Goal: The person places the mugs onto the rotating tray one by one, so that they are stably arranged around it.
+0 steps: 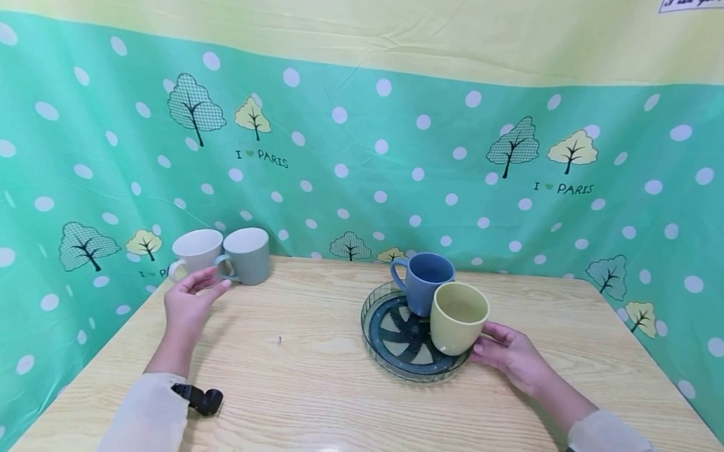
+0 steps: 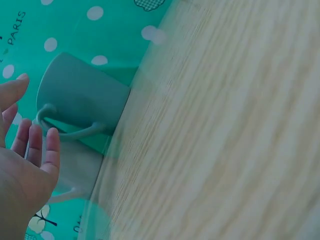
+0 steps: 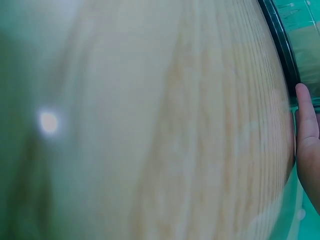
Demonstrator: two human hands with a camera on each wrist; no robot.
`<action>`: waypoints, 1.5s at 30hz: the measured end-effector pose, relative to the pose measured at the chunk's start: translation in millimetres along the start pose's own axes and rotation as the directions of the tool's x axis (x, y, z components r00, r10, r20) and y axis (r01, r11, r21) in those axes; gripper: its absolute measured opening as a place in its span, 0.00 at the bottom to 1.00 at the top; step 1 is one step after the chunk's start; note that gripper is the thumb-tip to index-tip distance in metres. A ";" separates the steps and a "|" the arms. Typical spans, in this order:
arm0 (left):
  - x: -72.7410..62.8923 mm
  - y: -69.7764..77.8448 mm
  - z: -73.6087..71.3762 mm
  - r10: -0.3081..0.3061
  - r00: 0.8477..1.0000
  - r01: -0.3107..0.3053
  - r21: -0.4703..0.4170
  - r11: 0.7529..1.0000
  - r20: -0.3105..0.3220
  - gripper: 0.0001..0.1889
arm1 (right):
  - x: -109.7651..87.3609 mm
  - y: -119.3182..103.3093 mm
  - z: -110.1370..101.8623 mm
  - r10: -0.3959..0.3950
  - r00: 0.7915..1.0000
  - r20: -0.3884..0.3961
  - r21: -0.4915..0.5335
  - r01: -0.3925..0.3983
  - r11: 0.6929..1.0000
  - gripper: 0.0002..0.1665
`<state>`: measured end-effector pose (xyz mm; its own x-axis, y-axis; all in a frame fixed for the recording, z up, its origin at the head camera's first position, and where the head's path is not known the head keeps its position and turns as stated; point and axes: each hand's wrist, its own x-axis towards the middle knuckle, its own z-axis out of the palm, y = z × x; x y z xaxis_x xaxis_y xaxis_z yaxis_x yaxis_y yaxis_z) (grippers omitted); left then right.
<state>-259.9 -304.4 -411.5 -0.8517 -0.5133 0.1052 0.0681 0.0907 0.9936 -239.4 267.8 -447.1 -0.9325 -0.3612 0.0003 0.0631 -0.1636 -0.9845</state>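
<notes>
My left hand (image 1: 188,305) is held in front of two mugs at the back left, its fingers loosely bent and nothing in them. The white mug (image 1: 194,252) and the grey-green mug (image 1: 253,261) stand upright side by side; fingertips overlap them in the head view. At the right, a round dark clear tray (image 1: 379,351) bears a blue mug (image 1: 429,275) and a yellow-beige cup (image 1: 455,328), both upright. My right hand (image 1: 515,360) is at the tray's right rim beside that cup. In the right wrist view its thumb (image 3: 306,112) lies straight against the tray's side.
The wooden table (image 1: 301,402) has a small grey speck (image 1: 279,340) left of the tray. A green dotted curtain (image 1: 371,171) hangs along the back and both sides, close behind the mugs. Black wrist cameras are strapped at both sleeves.
</notes>
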 end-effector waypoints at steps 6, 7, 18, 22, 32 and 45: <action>8.3 -4.0 -1.9 0.014 1.000 -0.015 0.039 0.999 0.021 0.34 | -0.2 -0.4 0.0 -0.010 1.000 0.024 0.013 0.009 1.000 0.24; 10.0 -4.8 -2.5 0.013 0.999 -0.015 0.049 0.999 0.029 0.35 | -0.3 -0.6 0.1 -0.010 1.000 0.026 0.017 0.009 1.000 0.24; 28.0 -9.3 -6.0 -0.014 0.992 -0.005 0.149 0.989 0.126 0.41 | -0.7 -1.3 -0.8 0.006 1.000 0.012 0.018 -0.006 1.000 0.24; 33.0 -11.7 -2.7 0.013 0.992 -0.033 0.150 0.988 0.129 0.38 | -0.4 -0.9 -2.2 0.001 1.000 0.015 0.023 -0.001 1.000 0.24; 40.6 -11.4 6.2 -0.007 0.993 -0.011 0.154 0.988 0.118 0.36 | -1.1 0.9 -1.6 -0.008 1.000 0.027 0.004 0.008 1.000 0.26; 45.9 -14.1 22.3 -0.015 0.999 0.020 0.134 0.991 -0.043 0.21 | 0.1 -0.3 0.0 -0.011 1.000 0.027 0.021 0.011 1.000 0.24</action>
<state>-311.6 -310.2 -421.6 -0.8293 -0.5511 0.0923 -0.0196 0.1938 0.9809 -239.5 267.8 -446.8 -0.9233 -0.3837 0.0160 0.0605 -0.1865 -0.9806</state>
